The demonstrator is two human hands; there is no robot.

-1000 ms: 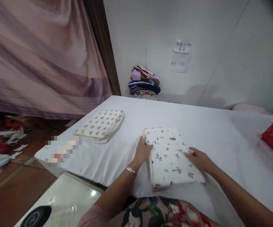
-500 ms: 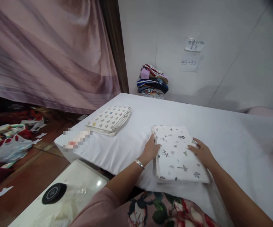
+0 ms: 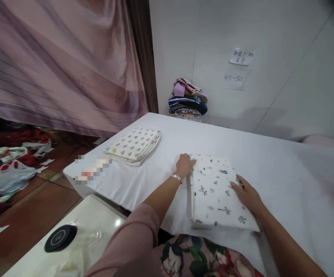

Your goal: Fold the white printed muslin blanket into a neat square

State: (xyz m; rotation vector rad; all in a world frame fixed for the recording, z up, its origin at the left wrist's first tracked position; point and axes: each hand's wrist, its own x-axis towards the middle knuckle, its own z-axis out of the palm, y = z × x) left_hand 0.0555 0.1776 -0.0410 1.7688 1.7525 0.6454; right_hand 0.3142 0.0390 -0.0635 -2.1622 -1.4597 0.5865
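Note:
A folded white cloth with grey leaf and plant prints lies flat on the white-covered table. My left hand grips its upper left edge, thumb on top and fingers at the side. On the cloth's right edge rests my right hand, thumb on top, other fingers at the side and partly hidden. Farther left on the table is another folded cloth with grey prints, touched by neither hand.
A pixelated patch covers something near the table's left corner. At the lower left, a white surface bears a round black object. Folded fabrics are stacked by the wall. Bags lie on the floor at left.
My left hand has slid up along the cloth's left edge to its upper corner. My right hand stays at the right edge. The view has shifted slightly.

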